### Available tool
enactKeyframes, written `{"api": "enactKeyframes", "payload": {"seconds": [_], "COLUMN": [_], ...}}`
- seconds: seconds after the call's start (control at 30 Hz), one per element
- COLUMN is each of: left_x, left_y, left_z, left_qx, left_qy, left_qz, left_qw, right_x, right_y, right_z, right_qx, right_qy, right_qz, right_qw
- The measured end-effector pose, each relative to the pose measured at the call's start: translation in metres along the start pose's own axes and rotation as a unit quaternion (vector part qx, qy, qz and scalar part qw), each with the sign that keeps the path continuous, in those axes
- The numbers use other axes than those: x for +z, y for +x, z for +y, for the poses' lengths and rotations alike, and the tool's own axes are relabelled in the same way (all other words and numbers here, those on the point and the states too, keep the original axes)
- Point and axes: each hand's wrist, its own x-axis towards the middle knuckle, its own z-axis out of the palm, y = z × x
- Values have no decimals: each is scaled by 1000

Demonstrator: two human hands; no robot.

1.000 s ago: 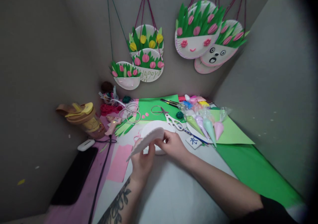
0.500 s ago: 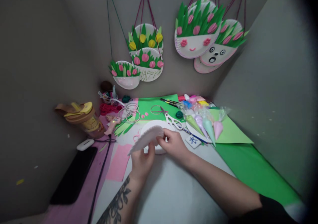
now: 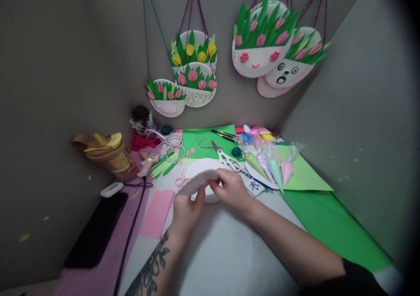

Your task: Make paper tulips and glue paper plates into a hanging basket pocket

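Both my hands hold one white paper plate piece [image 3: 196, 181] with a ribbed rim, a little above the white table [image 3: 229, 252]. My left hand [image 3: 186, 210] grips its near edge from below with fingers closed. My right hand [image 3: 232, 190] pinches its right end. A second white paper plate [image 3: 203, 167] lies flat on the table just behind the held one. White-handled scissors [image 3: 229, 161] lie right behind my right hand.
Piping bags of pastel colours [image 3: 272, 164] rest on light green paper [image 3: 308, 175] at right. Pink paper [image 3: 156, 213], a black cable [image 3: 131, 234] and a black phone [image 3: 95, 232] lie at left, near a jar [image 3: 114, 156]. Paper-plate flower crafts [image 3: 262, 46] hang on the back wall.
The held plate piece has tipped down from steeply tilted to nearly flat, and both hands have lowered slightly with it.
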Motion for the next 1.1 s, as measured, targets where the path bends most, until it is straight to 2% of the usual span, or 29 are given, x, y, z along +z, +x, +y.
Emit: {"api": "enactKeyframes", "payload": {"seconds": [0.13, 0.33, 0.5, 0.57, 0.73, 0.97, 1.1], "left_x": [-1, -1, 3, 2, -1, 3, 1], "left_y": [1, 0, -6, -6, -1, -4, -2], "left_z": [1, 1, 2, 2, 1, 4, 5], "left_qx": [-4, 16, 32, 36, 28, -34, -39], "left_qy": [-2, 19, 55, 58, 60, 56, 33], "left_qz": [5, -23, 4, 4, -57, -107, -122], "left_qw": [1000, 999, 998, 998, 996, 992, 991], "right_x": [3, -7, -1, 0, -11, -8, -11], "right_y": [-2, 3, -5, -5, 2, -2, -1], "right_z": [0, -2, -2, -2, -5, -6, -5], "right_qx": [-19, -46, -54, -47, 0, -39, -11], "right_qy": [-26, 59, -8, -2, 89, 30, 72], "right_qz": [25, 17, 61, 63, 22, 78, 49], "right_qw": [999, 997, 997, 997, 996, 996, 996]}}
